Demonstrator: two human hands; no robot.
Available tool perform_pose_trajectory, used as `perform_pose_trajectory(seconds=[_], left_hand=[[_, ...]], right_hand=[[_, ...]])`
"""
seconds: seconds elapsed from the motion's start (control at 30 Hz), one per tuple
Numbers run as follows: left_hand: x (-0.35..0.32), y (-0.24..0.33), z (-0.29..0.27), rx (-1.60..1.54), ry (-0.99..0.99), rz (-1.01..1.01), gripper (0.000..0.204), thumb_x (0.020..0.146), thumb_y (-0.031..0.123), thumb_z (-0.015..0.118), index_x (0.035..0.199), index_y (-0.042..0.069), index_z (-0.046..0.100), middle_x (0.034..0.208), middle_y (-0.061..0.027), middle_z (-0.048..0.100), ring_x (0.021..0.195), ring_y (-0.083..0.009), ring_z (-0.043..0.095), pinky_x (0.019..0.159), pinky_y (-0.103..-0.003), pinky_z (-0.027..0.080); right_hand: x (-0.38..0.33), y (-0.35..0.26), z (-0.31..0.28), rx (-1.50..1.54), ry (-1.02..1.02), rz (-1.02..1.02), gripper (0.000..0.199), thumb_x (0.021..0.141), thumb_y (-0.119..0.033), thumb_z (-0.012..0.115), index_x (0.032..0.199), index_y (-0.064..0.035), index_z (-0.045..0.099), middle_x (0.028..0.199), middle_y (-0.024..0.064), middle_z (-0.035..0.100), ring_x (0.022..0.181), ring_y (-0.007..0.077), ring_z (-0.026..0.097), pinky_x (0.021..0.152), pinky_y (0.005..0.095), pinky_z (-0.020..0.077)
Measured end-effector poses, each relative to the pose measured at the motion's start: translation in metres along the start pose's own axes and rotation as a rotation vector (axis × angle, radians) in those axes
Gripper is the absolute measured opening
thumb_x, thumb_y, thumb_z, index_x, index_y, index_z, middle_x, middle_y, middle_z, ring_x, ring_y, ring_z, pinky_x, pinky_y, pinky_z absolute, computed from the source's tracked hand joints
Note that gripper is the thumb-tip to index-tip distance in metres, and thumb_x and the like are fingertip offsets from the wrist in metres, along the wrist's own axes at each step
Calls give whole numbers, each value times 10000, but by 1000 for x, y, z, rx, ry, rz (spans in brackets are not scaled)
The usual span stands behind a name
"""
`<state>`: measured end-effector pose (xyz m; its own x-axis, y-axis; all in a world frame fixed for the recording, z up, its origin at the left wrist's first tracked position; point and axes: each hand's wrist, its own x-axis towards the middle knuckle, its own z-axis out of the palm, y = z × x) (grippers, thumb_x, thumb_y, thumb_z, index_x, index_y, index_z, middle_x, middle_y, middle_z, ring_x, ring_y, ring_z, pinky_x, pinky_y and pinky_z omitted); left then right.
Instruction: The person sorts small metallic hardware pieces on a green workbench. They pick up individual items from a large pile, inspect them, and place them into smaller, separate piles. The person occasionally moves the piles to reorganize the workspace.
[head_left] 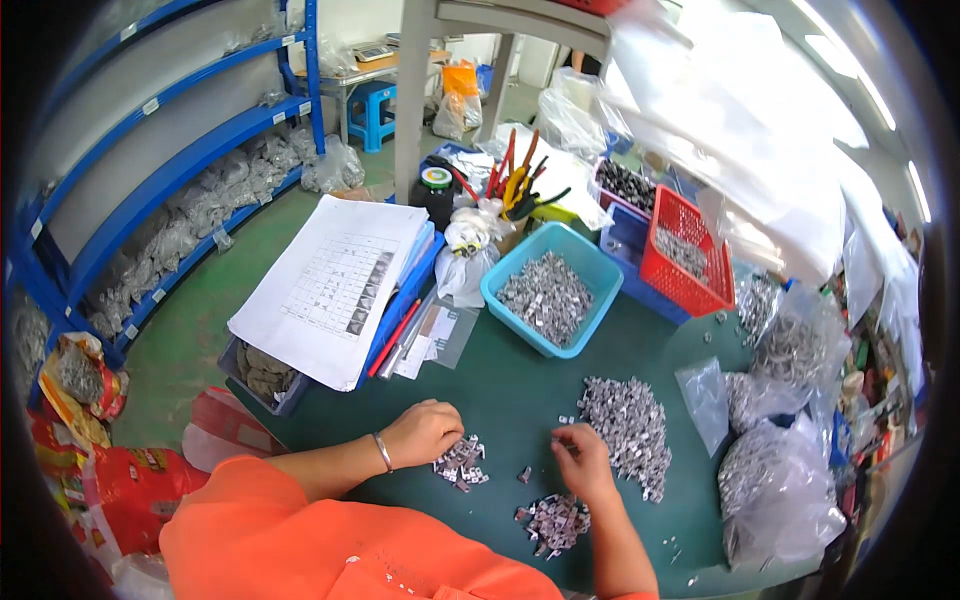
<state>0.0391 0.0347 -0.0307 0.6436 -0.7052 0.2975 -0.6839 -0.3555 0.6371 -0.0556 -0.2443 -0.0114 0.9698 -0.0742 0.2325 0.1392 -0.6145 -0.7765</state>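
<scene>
My left hand [424,433], with a metal bracelet at the wrist, rests curled at the edge of a small pile of metal clips [464,464]. Its fingertips are turned down, and what they hold, if anything, is hidden. My right hand [584,462] is bent with thumb and forefinger close together, left of a large heap of grey metal clips [632,432]. Whether a piece sits between those fingers is too small to make out. One loose clip [524,475] lies between the hands. Nearer to me is another pile of clips [556,524].
Beyond the hands stands a turquoise bin [546,343] of metal parts, beside a red basket [668,290]. Papers on a blue folder [330,290] lie at left, with pliers [520,180] behind. Plastic bags of parts [780,490] crowd the right edge. Blue shelving [180,165] stands far left.
</scene>
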Motion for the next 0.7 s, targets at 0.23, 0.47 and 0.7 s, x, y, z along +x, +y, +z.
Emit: perform_pose_trajectory(seconds=[0.23, 0.47, 0.7], left_hand=[[22, 35, 12, -363, 111, -65, 209, 789, 68, 693, 985, 16, 644, 950, -109, 596, 830, -263, 629, 758, -344, 518], [33, 71, 47, -1183, -152, -313, 202, 869, -13, 641, 1065, -4, 591, 968, -58, 659, 844, -118, 645, 744, -259, 545], [32, 82, 38, -1352, -225, -484, 187, 869, 0, 657, 1046, -43, 615, 952, -101, 673, 823, -145, 670, 733, -265, 572]], right_hand=[[-17, 4, -13, -32, 25, 256, 161, 798, 15, 686, 955, 26, 655, 833, 102, 681, 713, 172, 656, 674, 265, 526], [-33, -48, 13, 482, 181, 197, 210, 820, 50, 687, 1017, 18, 622, 977, 75, 665, 862, 118, 642, 782, 241, 523], [-57, -59, 19, 672, 312, 237, 365, 813, 92, 665, 1149, 29, 538, 1015, 114, 654, 903, 146, 636, 773, 255, 524]])
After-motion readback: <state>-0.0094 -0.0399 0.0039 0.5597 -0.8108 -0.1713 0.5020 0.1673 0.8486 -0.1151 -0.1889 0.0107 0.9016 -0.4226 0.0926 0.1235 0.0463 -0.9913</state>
